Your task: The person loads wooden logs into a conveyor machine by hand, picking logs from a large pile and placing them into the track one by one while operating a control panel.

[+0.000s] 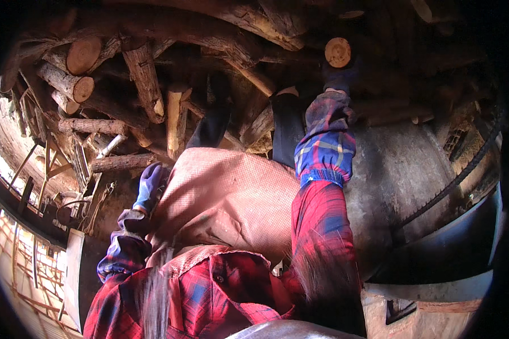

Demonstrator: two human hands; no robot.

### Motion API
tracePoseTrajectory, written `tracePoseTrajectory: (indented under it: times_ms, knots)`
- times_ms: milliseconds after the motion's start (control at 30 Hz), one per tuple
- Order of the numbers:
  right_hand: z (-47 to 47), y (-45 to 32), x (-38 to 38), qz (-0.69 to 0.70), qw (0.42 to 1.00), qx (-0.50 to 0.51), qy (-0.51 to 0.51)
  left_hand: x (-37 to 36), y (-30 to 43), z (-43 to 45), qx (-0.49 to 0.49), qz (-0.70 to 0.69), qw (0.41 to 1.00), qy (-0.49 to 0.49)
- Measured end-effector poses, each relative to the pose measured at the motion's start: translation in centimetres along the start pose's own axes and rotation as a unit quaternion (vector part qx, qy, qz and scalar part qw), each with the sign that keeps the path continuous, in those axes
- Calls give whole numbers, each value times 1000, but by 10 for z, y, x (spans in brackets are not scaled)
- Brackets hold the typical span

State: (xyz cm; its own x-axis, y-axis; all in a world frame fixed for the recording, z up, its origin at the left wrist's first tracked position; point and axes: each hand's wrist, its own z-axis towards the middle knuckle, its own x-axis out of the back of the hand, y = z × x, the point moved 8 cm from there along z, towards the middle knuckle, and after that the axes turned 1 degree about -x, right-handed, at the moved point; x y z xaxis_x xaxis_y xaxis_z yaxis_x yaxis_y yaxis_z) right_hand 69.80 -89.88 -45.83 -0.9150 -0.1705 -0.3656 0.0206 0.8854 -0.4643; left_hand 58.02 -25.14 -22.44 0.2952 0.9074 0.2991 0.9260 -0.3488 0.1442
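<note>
My left hand (149,186), in a blue-purple work glove, hangs beside the pink woven-plastic apron (233,190) over my front. Nothing shows in its grasp, and the fingers are loosely extended. A cut log (337,52) turns its pale round end up towards me at the far end of my outstretched right arm. Right against that end is my right hand (341,77), in a dark glove and deep shadow. Its fingers are lost in the dark, so whether they grip the log cannot be made out. Blue plaid sleeve covers reach both wrists.
Bark-covered logs (74,87) lie heaped across the front and left, around my dark-clad legs (287,127). On my right are a grey worn surface (390,165), a toothed saw blade (447,188) and a blue curved metal housing (445,250). Metal bars (15,250) stand at far left.
</note>
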Motion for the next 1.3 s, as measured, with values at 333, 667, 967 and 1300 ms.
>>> tracePoseTrajectory:
  times_ms: [333,667,967,1300]
  knots:
    - [-273,-33,39,72,989,-99,88,-86,144,-47,-221,25,960,-169]
    - [-642,-5,-105,201,862,-442,-142,-232,158,-178,59,-337,843,-414]
    - [-643,31,-138,-203,806,-481,-278,-90,180,-255,-15,-519,801,-297]
    - [-635,-65,-245,-555,699,-36,-449,-78,345,-349,-191,-478,705,-488]
